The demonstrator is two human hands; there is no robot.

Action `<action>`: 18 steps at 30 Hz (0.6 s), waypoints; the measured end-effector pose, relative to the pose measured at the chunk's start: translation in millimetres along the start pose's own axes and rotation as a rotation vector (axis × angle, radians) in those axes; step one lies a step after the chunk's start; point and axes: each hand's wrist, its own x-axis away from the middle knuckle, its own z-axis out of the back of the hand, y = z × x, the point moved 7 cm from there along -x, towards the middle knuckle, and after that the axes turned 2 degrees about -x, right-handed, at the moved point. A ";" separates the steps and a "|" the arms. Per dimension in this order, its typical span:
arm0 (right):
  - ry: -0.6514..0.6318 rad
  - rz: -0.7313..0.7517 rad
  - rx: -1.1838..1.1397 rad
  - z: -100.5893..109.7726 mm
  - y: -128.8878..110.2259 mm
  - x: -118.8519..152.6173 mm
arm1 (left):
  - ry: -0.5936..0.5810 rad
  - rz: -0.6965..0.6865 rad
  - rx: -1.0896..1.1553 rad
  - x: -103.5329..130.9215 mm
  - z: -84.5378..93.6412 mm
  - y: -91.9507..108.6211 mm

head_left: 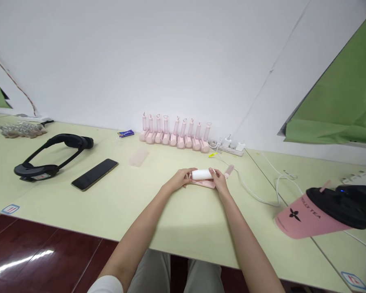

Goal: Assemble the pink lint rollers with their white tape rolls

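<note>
While the left hand [183,178] and right hand [220,179] grasp a white roll [202,174], fingers closed on its ends, one pink casing [205,184] lies just below. Risk, judged: uneven grip could tip the roll loose across the surface [189,228]. Surface: pale yellow-green; nine pink handled rollers [173,139], power strip [233,151], black smartphone [95,174], pink lidded cup [311,217]. Room: white wall [171,61]; dark red tiled floor [33,254].
</note>
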 end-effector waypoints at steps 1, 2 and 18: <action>0.011 0.019 0.045 0.6 -0.6 0.8 | 0.018 0.002 -0.002 -0.3 1.0 -0.9; 0.013 0.033 0.073 0.4 -0.8 1.9 | 0.031 0.007 0.005 -0.6 2.1 -2.3; -0.123 0.302 -0.058 -26.2 -20.0 23.8 | 0.039 0.146 0.180 -0.4 12.0 -26.3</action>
